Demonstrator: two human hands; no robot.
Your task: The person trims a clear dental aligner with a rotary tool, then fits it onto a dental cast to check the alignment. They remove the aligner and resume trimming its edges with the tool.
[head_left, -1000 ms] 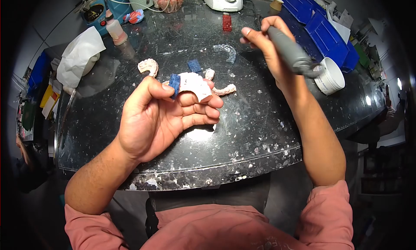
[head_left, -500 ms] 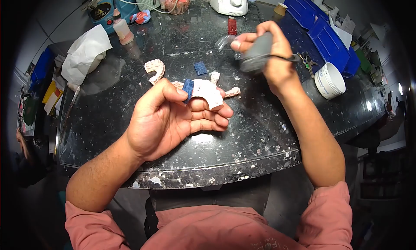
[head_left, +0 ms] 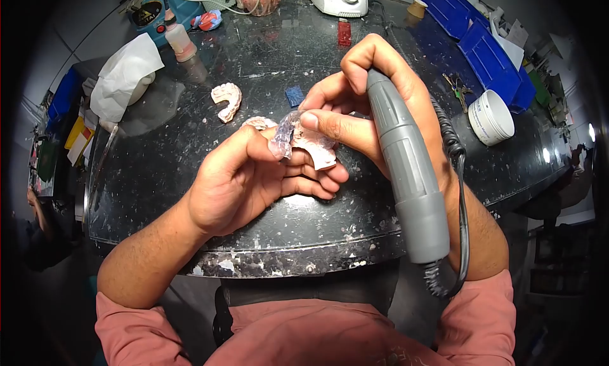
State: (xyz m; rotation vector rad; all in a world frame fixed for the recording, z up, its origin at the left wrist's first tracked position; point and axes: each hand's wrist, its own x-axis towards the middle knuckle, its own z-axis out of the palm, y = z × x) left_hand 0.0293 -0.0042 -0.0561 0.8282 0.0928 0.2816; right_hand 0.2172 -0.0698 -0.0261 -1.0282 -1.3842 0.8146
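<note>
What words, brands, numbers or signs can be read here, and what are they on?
"TAI", perhaps only part of a word: badge on the blue machine.
Tub: print too small and blurred to read.
Shirt: faint lettering, unreadable.

The drill (head_left: pixel 411 179) has a grey body that looks like smooth, matt plastic, and its black cord (head_left: pixel 462 207) seems rubbery with a slight sheen. The mouthguard (head_left: pixel 283 136) is transparent, glossy plastic. The held tooth model (head_left: pixel 323 155) looks like matt, chalky plaster, as does the loose tooth model (head_left: pixel 232 99). The blue pad (head_left: pixel 294 96) appears rough and fibrous. The dark surface (head_left: pixel 355 207) is glossy yet scratched and flecked with pale specks. The tub (head_left: pixel 481 121) looks like smooth white plastic, the bottle (head_left: pixel 180 43) translucent plastic, and the sleeves (head_left: pixel 479 309) are soft, matt cloth.
</note>
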